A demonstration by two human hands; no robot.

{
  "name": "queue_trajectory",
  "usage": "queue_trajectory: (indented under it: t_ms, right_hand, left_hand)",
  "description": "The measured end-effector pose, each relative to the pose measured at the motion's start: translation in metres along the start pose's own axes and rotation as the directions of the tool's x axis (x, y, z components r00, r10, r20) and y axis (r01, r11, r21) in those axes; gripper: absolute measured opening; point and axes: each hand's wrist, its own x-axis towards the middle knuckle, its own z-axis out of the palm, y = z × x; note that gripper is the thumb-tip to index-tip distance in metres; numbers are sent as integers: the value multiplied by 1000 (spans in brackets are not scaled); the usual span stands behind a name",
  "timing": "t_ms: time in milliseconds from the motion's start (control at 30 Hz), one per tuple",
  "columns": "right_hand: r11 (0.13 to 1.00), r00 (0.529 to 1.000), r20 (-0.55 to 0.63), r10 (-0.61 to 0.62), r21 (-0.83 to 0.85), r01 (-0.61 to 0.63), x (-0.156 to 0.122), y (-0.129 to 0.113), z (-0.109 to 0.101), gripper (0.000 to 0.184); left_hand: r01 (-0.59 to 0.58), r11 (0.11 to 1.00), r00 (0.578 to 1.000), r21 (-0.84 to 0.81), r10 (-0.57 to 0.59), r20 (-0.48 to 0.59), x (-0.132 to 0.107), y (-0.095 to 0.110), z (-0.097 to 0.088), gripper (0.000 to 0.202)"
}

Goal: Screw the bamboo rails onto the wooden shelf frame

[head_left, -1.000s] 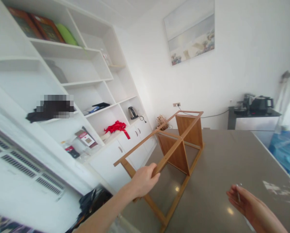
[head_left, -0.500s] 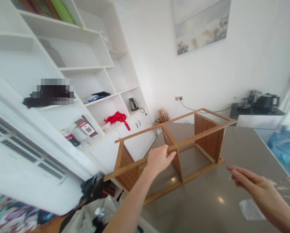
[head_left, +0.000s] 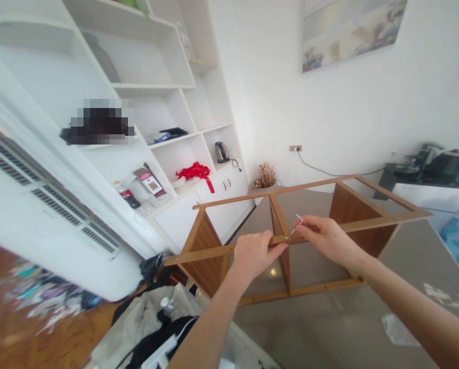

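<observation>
Wooden frame: our left hand (head_left: 254, 253) grips the brown open shelf frame (head_left: 291, 238) at centre.
Key: our right hand (head_left: 325, 238) pinches a small bent metal key (head_left: 297, 223).
Risk: we judge it may slip out.

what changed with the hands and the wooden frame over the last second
The right hand came in from the lower right, bringing its small metal key to the wooden frame top rail. The frame swung to lie broadside on the table. The left hand kept gripping the rail.
</observation>
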Motion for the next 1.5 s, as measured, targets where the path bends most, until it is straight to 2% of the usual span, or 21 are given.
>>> queue_trajectory:
  t_ms: [267,433,600,733,1033,1267,1400,1500]
  right_hand:
    - [986,1000,22,-7,-165,10,15,-4,16,28]
    - [968,998,62,10,-250,5,31,-7,30,31]
    - [975,997,78,-4,-220,21,44,-14,44,30]
    - [976,998,64,1,-217,13,51,-18,51,30]
    - [913,993,111,-29,-403,72,56,-28,58,31]
    - [815,960,254,-121,-527,242,59,-35,54,25]
    - [830,969,244,-40,-532,169,63,-35,53,24]
    - [832,974,225,14,-544,114,64,-34,54,24]
  left_hand:
    - [-42,999,999,-32,42,11,10,-20,1,48]
    - [-55,996,998,-63,58,38,13,-42,-2,47]
    - [-80,992,995,-98,86,51,17,-66,-3,47]
    - [-107,986,993,-124,112,35,20,-79,-1,46]
    - [-172,978,985,-114,167,-49,21,-88,9,48]
    - [-160,976,987,-146,158,-24,23,-88,8,49]
    - [-151,970,988,-190,147,-33,21,-89,7,48]
    - [-149,942,989,-302,139,-53,21,-92,3,41]
